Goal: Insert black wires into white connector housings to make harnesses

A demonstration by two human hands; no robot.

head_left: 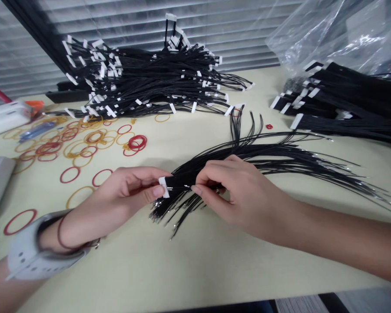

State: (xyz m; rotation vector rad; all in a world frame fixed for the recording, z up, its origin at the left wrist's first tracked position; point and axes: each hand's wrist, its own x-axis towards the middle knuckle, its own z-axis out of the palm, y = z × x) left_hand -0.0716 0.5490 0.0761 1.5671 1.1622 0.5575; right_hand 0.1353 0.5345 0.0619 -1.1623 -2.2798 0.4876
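Between thumb and fingers, my left hand [130,189] pinches a white plug connector [164,187] with black wires running from it. My right hand [237,189] is closed just to the right, its thumb and index finger pinching a thin black wire [179,188] whose shiny metal end points at the connector. A gap shows between that metal end and the connector. Under both hands lies a loose bundle of black wires [313,163] with bare metal terminals at its ends. The other fingers of my right hand are curled and partly hidden.
A tall pile of black cables with white connectors [156,82] stands at the back. More cables [352,95] lie at right beside a clear plastic bag [345,39]. Red and yellow rubber bands [137,143] are scattered at left, near a white device [6,117].
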